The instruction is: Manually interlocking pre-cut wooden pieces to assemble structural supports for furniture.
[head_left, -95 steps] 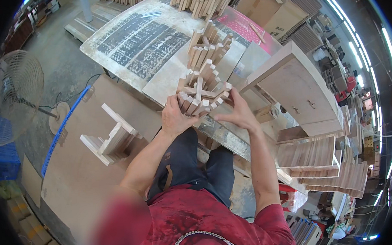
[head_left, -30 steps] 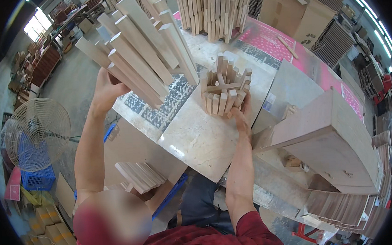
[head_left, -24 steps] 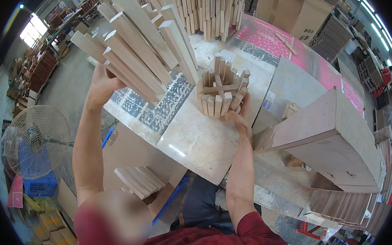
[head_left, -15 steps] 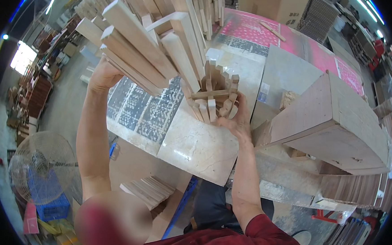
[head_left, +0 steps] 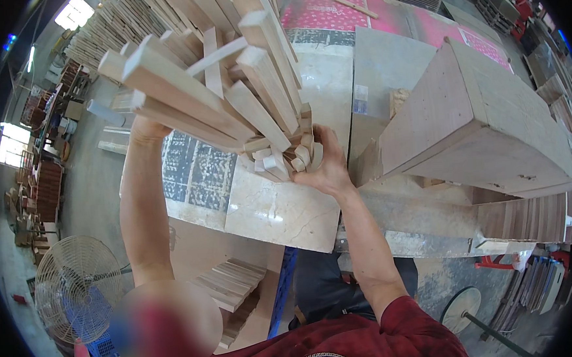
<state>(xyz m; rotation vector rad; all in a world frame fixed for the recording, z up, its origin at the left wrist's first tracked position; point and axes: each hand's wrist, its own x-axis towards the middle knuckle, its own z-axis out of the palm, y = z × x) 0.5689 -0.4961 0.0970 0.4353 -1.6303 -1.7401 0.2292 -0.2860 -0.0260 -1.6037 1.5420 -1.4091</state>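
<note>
A tall bundle of pale wooden strips (head_left: 183, 100) leans over the work table in front of me. My left hand (head_left: 150, 129) is closed against its left outer side, and the strips hide most of the fingers. Lower down, to the right, is a cluster of shorter wooden sticks (head_left: 273, 165) with their ends facing up. Around the right side of this cluster my right hand (head_left: 326, 166) is curled, thumb at the near side and fingers at the far side. The short sticks touch the foot of the long strips.
A pale stone-like tabletop (head_left: 278, 212) lies under the wood. On the right stands a large wooden box-like panel piece (head_left: 439, 113). Below the table's near edge is a stack of wooden slats (head_left: 233, 280). A fan (head_left: 80, 289) stands at the lower left.
The short sticks sit closer together, and the crosspiece on top of them no longer shows. My right hand has closed in on them, nearer the long strips. The whole view has shifted.
</note>
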